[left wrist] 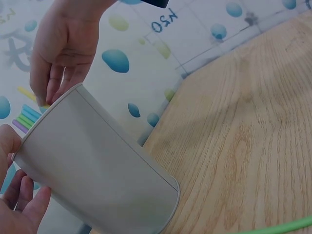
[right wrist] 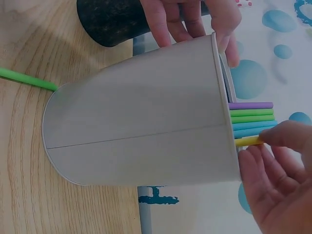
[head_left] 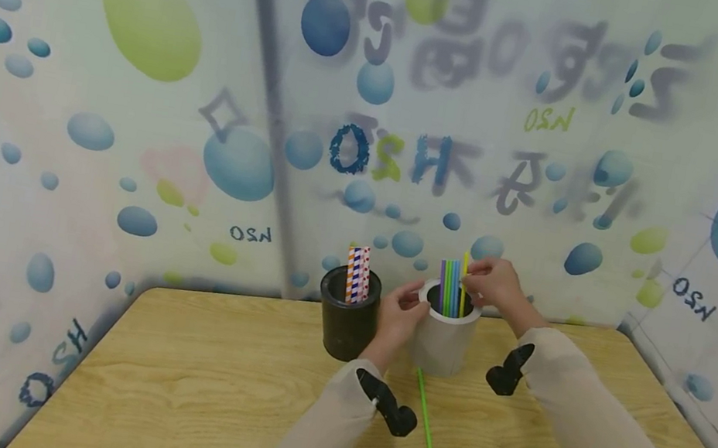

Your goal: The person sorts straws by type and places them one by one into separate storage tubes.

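Observation:
A light grey cylindrical holder (head_left: 442, 343) stands upright on the table, with purple, green and blue straws (right wrist: 253, 117) sticking out of its mouth. My left hand (head_left: 399, 316) grips this holder by its left side, thumb near the rim. Between thumb and fingers, my right hand (head_left: 496, 283) pinches a yellow straw (right wrist: 247, 141) at the right side of the opening. The yellow straw's lower part is inside the holder. A lone green straw (head_left: 428, 431) lies on the table in front of the holder.
Left of the grey holder stands a black cylindrical holder (head_left: 346, 328) with striped paper straws (head_left: 358, 275) in it. Both stand near the back edge of the wooden table (head_left: 202, 371). A printed backdrop (head_left: 291, 205) rises directly behind and along the sides.

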{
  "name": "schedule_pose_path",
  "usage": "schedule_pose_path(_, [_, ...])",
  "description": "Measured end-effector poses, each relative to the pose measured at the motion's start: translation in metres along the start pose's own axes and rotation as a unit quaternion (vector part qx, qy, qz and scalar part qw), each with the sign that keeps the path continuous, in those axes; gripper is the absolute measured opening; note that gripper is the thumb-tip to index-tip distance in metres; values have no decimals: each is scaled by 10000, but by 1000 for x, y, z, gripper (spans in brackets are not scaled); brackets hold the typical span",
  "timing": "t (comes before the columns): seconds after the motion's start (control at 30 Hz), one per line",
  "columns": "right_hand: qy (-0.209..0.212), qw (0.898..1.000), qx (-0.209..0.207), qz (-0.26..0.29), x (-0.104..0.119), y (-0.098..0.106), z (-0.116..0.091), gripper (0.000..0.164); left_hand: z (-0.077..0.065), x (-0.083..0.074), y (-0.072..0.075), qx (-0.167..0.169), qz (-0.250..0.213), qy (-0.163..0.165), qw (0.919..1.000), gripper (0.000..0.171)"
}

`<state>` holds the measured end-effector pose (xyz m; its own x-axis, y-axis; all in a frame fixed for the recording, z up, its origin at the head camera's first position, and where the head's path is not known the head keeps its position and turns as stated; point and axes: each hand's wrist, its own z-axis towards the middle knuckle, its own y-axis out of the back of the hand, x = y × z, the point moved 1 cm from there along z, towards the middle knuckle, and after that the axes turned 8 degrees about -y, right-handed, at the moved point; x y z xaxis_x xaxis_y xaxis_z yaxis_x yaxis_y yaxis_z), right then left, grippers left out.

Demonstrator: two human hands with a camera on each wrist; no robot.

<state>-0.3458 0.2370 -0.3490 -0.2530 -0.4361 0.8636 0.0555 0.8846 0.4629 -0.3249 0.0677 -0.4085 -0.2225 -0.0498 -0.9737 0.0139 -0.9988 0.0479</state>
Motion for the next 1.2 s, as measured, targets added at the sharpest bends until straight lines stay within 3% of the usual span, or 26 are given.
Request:
schedule_pose_path(0.33, [-454,9981,25,-421,1,-2,3,36,1,0,0,-47,40,125,9999,37])
schedule_pose_path(0.8, [-579,9963,-28,-631,5,-4,6,33,0,0,-1,-53,16,111,9999,36])
schedule_pose_path(1.2, [-558,9973,41,-475,3,-2,4,38,1,0,-1,-129,76,145,9998,36])
